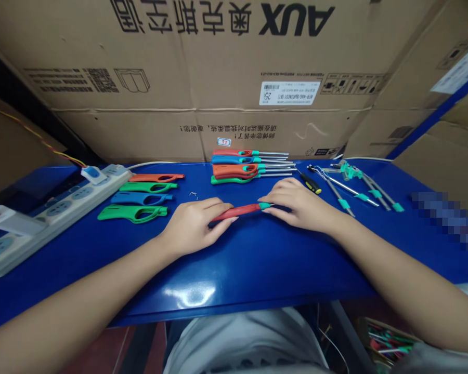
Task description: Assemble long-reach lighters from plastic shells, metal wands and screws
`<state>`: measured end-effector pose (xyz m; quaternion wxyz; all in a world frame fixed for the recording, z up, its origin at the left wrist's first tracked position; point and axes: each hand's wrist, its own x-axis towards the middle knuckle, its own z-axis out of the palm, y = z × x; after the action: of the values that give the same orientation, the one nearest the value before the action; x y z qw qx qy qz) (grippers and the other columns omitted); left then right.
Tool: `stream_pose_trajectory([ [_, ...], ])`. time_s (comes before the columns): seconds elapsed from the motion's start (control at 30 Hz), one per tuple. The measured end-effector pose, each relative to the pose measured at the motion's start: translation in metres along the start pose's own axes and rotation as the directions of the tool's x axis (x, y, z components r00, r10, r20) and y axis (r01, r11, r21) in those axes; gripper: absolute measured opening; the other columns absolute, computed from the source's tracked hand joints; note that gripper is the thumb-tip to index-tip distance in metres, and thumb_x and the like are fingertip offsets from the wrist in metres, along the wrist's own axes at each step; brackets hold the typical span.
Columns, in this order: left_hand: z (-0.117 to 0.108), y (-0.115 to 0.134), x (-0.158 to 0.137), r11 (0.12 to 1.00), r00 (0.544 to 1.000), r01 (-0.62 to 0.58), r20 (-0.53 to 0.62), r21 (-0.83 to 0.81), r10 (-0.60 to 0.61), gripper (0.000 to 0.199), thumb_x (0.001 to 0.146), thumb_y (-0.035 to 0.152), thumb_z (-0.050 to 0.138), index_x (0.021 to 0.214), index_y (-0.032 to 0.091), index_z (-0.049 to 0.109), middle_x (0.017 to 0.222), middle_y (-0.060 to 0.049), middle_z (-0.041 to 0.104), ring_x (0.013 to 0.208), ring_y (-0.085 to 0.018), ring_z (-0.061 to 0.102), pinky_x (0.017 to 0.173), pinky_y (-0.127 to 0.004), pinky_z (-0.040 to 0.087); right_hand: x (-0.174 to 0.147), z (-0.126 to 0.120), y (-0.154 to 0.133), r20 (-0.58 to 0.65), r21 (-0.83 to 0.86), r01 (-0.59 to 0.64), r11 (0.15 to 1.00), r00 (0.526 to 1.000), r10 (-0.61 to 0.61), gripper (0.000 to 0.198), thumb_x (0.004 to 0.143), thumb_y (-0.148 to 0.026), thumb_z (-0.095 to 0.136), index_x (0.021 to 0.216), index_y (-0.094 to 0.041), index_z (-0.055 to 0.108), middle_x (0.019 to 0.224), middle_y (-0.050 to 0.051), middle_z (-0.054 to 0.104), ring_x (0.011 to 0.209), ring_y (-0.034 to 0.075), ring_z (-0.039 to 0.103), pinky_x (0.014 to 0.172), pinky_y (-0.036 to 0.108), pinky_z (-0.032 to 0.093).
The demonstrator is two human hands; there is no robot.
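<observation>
Between my two hands is a red long-nosed lighter (242,210) with a teal collar, held level just over the blue table. My left hand (197,223) is closed around its handle end. The fingers of my right hand (290,202) pinch the teal collar end, and the metal tube there is mostly hidden by them. Behind it lies a stack of lighters (234,170) in red, blue, orange and green, their metal tubes to the right. At left, several handle shells (140,198) without tubes lie in a row. Small screws (193,194) rest near my left hand.
A screwdriver (310,183) lies right of the stack, beside loose metal tubes (351,187) with teal collars. A white power strip (62,210) runs along the left. Large cardboard (218,62) stands behind the blue table (234,275). Below right is a box of lighter parts (390,340).
</observation>
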<state>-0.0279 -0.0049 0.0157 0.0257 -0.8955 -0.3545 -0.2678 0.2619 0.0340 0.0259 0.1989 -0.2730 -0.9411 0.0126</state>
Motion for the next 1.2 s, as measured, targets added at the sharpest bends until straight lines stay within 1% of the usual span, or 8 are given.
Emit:
stream_pose_trajectory([
  [0.17, 0.006, 0.003, 0.0, 0.979, 0.994, 0.099, 0.064, -0.177, -0.089, 0.024, 0.099, 0.036, 0.056, 0.1, 0.018, 0.072, 0.088, -0.004, 0.071, 0.076, -0.016, 0.066, 0.069, -0.026, 0.048, 0.002, 0.004, -0.003, 0.004, -0.025, 0.09, 0.996, 0.996, -0.09, 0.027, 0.102, -0.028, 0.048, 0.108, -0.016, 0.071, 0.095, 0.009, 0.075, 0.093, 0.022, 0.06, 0.092, 0.039, 0.042],
  [0.37, 0.011, 0.006, 0.0, 0.923, 0.98, 0.197, 0.086, -0.33, -0.179, 0.028, 0.096, 0.037, 0.059, 0.083, 0.016, 0.073, 0.068, -0.001, 0.065, 0.059, -0.013, 0.054, 0.058, -0.025, 0.04, 0.003, 0.015, -0.009, -0.027, -0.177, 0.181, 0.967, 0.982, -0.189, 0.03, 0.103, -0.024, 0.042, 0.101, -0.011, 0.07, 0.084, 0.012, 0.072, 0.084, 0.022, 0.056, 0.082, 0.038, 0.042],
  [0.5, 0.012, 0.008, 0.002, 0.795, 0.923, 0.385, 0.219, -0.47, -0.317, 0.031, 0.093, 0.039, 0.061, 0.075, 0.017, 0.074, 0.069, -0.001, 0.072, 0.061, -0.014, 0.062, 0.059, -0.024, 0.044, 0.002, 0.02, -0.01, -0.03, -0.216, 0.22, 0.951, 0.972, -0.232, 0.028, 0.102, -0.022, 0.044, 0.095, -0.01, 0.069, 0.078, 0.011, 0.069, 0.08, 0.022, 0.054, 0.08, 0.038, 0.042],
  [0.6, 0.011, 0.01, 0.003, 0.737, 0.896, 0.444, 0.278, -0.511, -0.347, 0.033, 0.092, 0.039, 0.061, 0.071, 0.017, 0.073, 0.069, -0.001, 0.074, 0.062, -0.015, 0.065, 0.06, -0.024, 0.046, 0.002, 0.022, -0.012, -0.034, -0.212, 0.234, 0.949, 0.969, -0.246, 0.028, 0.102, -0.021, 0.043, 0.094, -0.011, 0.068, 0.076, 0.01, 0.067, 0.078, 0.021, 0.053, 0.079, 0.037, 0.042],
  [0.73, 0.008, 0.016, 0.001, 0.823, 0.927, 0.375, 0.186, -0.428, -0.326, 0.031, 0.093, 0.038, 0.06, 0.075, 0.017, 0.074, 0.067, -0.001, 0.071, 0.059, -0.014, 0.061, 0.057, -0.024, 0.043, 0.002, 0.02, -0.016, -0.046, -0.197, 0.222, 0.955, 0.971, -0.235, 0.029, 0.102, -0.02, 0.041, 0.094, -0.012, 0.067, 0.075, 0.01, 0.065, 0.078, 0.021, 0.051, 0.078, 0.037, 0.041],
  [0.87, 0.004, 0.023, -0.003, 0.924, 0.979, 0.203, 0.071, -0.326, -0.19, 0.028, 0.096, 0.034, 0.057, 0.08, 0.016, 0.073, 0.066, -0.002, 0.066, 0.057, -0.013, 0.056, 0.054, -0.024, 0.041, 0.001, 0.017, -0.02, -0.002, -0.139, 0.209, 0.968, 0.977, -0.212, 0.029, 0.101, -0.021, 0.041, 0.091, -0.014, 0.066, 0.075, 0.01, 0.063, 0.078, 0.021, 0.05, 0.076, 0.036, 0.041],
  [1.0, 0.002, 0.025, -0.006, 0.967, 0.997, 0.08, 0.003, -0.243, -0.082, 0.024, 0.097, 0.031, 0.055, 0.089, 0.016, 0.072, 0.074, -0.003, 0.069, 0.062, -0.014, 0.061, 0.06, -0.025, 0.046, 0.0, 0.016, -0.018, -0.017, -0.09, 0.2, 0.976, 0.979, -0.203, 0.027, 0.101, -0.023, 0.043, 0.093, -0.013, 0.067, 0.077, 0.01, 0.065, 0.079, 0.022, 0.051, 0.077, 0.037, 0.042],
  [1.2, 0.006, 0.014, -0.002, 0.991, 0.997, 0.07, 0.026, -0.116, -0.068, 0.027, 0.098, 0.036, 0.055, 0.114, 0.019, 0.069, 0.099, -0.006, 0.073, 0.083, -0.018, 0.07, 0.07, -0.028, 0.053, 0.003, 0.009, -0.011, 0.018, 0.044, 0.01, 0.999, 1.0, -0.011, 0.017, 0.099, -0.026, 0.051, 0.1, -0.016, 0.064, 0.09, 0.01, 0.067, 0.087, 0.023, 0.057, 0.083, 0.038, 0.046],
])
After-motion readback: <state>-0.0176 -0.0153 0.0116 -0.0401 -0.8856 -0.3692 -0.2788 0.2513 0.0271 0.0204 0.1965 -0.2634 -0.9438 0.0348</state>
